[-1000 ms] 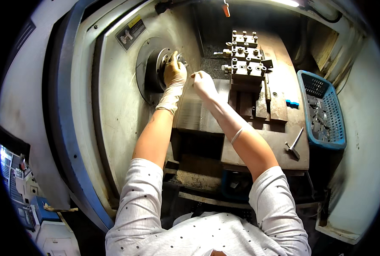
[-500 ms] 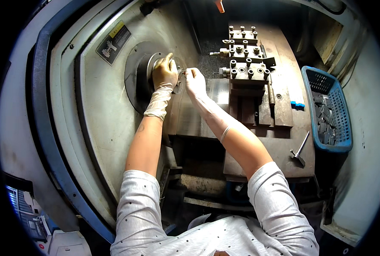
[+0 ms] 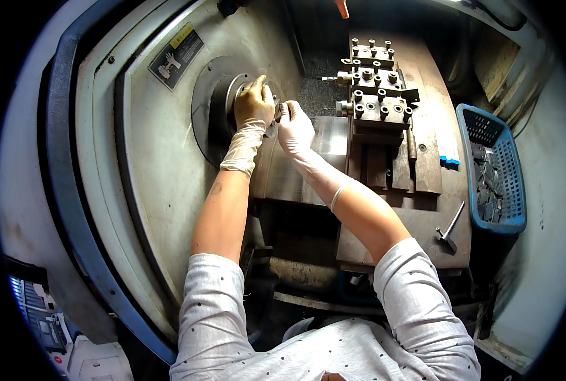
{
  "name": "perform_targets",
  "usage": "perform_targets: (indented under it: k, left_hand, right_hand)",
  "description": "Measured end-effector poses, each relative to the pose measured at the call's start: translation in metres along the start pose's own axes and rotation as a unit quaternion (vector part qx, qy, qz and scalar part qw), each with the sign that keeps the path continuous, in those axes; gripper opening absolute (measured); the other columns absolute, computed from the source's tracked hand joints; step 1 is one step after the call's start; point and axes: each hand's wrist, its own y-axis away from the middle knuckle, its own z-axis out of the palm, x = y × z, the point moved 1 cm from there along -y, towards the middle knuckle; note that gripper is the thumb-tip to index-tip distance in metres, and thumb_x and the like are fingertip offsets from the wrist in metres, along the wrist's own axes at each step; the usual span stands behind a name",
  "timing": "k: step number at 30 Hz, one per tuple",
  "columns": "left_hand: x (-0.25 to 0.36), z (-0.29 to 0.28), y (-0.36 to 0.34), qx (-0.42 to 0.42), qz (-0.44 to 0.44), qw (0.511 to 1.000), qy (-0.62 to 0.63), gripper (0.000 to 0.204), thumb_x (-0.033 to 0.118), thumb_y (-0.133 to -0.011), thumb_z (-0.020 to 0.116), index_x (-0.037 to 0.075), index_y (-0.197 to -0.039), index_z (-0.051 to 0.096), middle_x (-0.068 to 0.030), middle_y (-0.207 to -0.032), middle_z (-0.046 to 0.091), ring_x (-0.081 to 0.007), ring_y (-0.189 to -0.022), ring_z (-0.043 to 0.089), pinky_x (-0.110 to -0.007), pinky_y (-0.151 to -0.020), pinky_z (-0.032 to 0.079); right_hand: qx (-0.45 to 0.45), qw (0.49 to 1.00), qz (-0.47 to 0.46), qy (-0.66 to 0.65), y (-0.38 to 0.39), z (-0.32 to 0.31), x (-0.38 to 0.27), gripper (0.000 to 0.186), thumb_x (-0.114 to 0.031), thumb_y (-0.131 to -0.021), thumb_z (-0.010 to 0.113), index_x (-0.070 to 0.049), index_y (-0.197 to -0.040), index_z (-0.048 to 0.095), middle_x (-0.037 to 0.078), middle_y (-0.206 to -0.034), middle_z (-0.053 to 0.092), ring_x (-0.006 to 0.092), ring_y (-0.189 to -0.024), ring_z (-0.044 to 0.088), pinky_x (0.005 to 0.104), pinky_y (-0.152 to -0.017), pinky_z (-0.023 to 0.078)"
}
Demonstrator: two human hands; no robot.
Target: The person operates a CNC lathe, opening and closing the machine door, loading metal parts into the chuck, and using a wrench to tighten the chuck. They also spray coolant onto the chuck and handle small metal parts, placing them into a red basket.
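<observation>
Both my gloved hands are at the round steel chuck (image 3: 222, 114) on the machine's left wall. My left hand (image 3: 254, 105), in a stained glove, has its fingers curled over the chuck's face, hiding part of it. Just right of it, my right hand (image 3: 296, 130), in a pale glove, pinches at something small against the chuck face, too small to make out. Further right stands a tool block (image 3: 378, 114) with several bolts and round holders pointing toward the chuck.
A T-handled wrench (image 3: 449, 227) lies on the slide plate (image 3: 359, 247), and blue-tipped items (image 3: 449, 160) rest behind it. A blue basket (image 3: 515, 190) of dark metal parts sits at right. The curved blue-edged door frame (image 3: 64, 159) borders the left.
My right hand has moved closer to the chuck face, beside my left hand, which stays on the chuck with its wrist angle slightly altered. The view has shifted slightly.
</observation>
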Motion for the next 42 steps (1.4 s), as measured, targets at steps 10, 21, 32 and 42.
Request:
perform_targets:
  k: [10, 21, 32, 42]
  left_hand:
    - [0.000, -0.001, -0.002, -0.029, 0.001, 0.999, 0.037, 0.024, 0.012, -0.076, 0.043, 0.000, -0.092, 0.057, -0.0177, -0.091, 0.057, -0.0298, -0.087, 0.053, -0.034, -0.078, 0.041]
    - [0.020, -0.014, 0.016, 0.069, 0.045, 0.996, 0.032, 0.028, 0.020, -0.079, 0.047, 0.002, -0.099, 0.053, -0.0155, -0.101, 0.053, -0.0290, -0.094, 0.050, -0.033, -0.083, 0.038]
    - [0.020, 0.007, -0.005, -0.049, 0.009, 0.978, -0.200, 0.022, 0.032, -0.072, 0.053, 0.012, -0.076, 0.061, -0.0046, -0.081, 0.059, -0.0234, -0.066, 0.057, -0.033, -0.060, 0.045]
    - [0.026, 0.001, 0.004, 0.048, 0.064, 0.977, -0.200, 0.022, 0.026, -0.079, 0.046, 0.009, -0.075, 0.058, -0.0056, -0.085, 0.059, -0.0249, -0.067, 0.056, -0.033, -0.060, 0.045]
  right_hand:
    - [-0.164, 0.983, 0.079, -0.026, 0.018, 0.009, 0.047, 0.025, -0.025, -0.084, 0.036, -0.003, -0.090, 0.046, 0.022, -0.082, 0.054, 0.0375, -0.078, 0.052, 0.0409, -0.069, 0.040]
    - [-0.263, 0.894, 0.256, -0.256, 0.038, -0.025, -0.029, 0.015, -0.012, -0.083, 0.034, -0.004, -0.073, 0.043, 0.003, -0.056, 0.041, 0.0106, -0.046, 0.040, 0.0259, -0.039, 0.035]
    - [-0.108, 0.991, 0.077, -0.014, 0.036, 0.001, -0.004, 0.020, -0.016, -0.081, 0.039, 0.001, -0.088, 0.047, 0.022, -0.079, 0.055, 0.0348, -0.076, 0.054, 0.0376, -0.068, 0.042]
    - [-0.140, 0.986, 0.038, 0.081, 0.035, 0.001, 0.021, 0.021, -0.017, -0.083, 0.036, 0.000, -0.095, 0.038, 0.025, -0.074, 0.055, 0.0391, -0.071, 0.054, 0.0444, -0.062, 0.042]
